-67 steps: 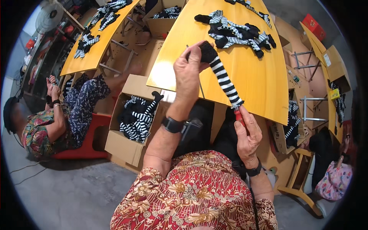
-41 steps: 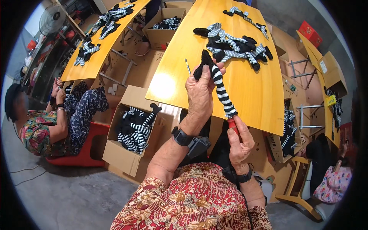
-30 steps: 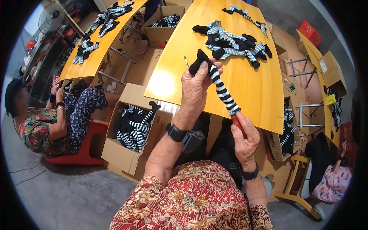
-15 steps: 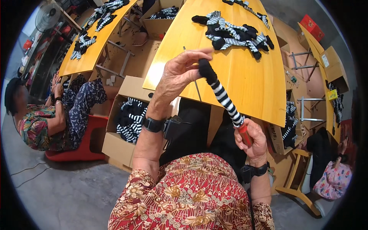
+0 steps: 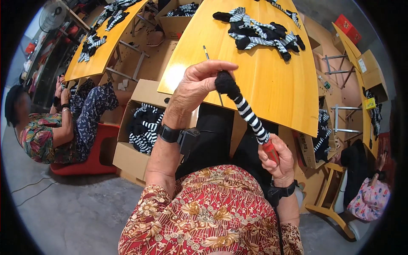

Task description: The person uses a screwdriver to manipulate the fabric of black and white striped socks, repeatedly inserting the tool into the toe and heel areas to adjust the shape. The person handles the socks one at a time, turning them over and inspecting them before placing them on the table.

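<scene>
A black-and-white striped sock [image 5: 250, 117] with a black end stretches between my two hands, drawn over a tool whose shaft it hides. My left hand [image 5: 199, 80] pinches the black end between thumb and fingers, just above the table's near edge. Lower and to the right, my right hand [image 5: 281, 157] is closed around the tool's red handle [image 5: 270, 154], right at the sock's striped cuff. Behind my left hand a thin dark rod [image 5: 205, 52] shows on the yellow table [image 5: 187, 63].
More striped socks [image 5: 263, 34] lie piled on the table's far part. An open cardboard box [image 5: 131, 163] of socks stands at my left, another box [image 5: 308, 148] at my right. One person [image 5: 46, 136] sits at the left; another person [image 5: 369, 195] is at the right.
My left hand has shifted slightly down and left with the sock's black end. The right hand and handle have dropped a little. The view has moved slightly.
</scene>
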Tool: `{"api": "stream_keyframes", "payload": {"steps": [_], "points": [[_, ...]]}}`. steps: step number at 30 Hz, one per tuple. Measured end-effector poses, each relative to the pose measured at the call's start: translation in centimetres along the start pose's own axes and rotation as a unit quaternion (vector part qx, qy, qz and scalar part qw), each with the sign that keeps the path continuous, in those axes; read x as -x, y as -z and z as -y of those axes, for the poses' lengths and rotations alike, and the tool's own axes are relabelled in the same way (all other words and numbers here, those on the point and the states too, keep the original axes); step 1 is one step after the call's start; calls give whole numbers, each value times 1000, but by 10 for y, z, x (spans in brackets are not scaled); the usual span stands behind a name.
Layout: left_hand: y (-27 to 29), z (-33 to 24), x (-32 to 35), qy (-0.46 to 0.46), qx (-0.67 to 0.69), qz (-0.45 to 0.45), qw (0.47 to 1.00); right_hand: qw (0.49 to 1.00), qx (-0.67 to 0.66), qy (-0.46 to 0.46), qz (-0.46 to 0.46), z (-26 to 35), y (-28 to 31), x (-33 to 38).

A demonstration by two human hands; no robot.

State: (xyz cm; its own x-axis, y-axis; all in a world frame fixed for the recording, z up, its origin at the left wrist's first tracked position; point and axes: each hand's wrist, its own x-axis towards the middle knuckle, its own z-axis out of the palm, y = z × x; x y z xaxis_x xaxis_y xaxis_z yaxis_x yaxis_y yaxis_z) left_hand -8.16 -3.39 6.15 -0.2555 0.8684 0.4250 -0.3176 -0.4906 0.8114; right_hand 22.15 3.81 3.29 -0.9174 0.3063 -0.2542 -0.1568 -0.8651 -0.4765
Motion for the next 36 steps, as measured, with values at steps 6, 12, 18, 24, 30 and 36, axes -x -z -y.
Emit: {"api": "stream_keyframes", "payload": {"steps": [6,12,18,24,30,36], "points": [[-6,3,2,41,36,-74,996,967,226,107,-43,-7,-7,8],[-27,12,-5,8,38,-201,979,944,253,193,-86,-12,-11,7],[-44,21,-5,3,-3,-202,979,948,190,237,-98,-20,-24,-3],[-71,42,5,-8,7,-215,977,924,226,283,-124,-21,-27,-13],[-57,-11,-2,40,-60,-150,986,867,413,253,-116,3,-22,5],[-42,16,-3,13,-103,-208,973,848,461,232,-122,-5,-38,3]]}}
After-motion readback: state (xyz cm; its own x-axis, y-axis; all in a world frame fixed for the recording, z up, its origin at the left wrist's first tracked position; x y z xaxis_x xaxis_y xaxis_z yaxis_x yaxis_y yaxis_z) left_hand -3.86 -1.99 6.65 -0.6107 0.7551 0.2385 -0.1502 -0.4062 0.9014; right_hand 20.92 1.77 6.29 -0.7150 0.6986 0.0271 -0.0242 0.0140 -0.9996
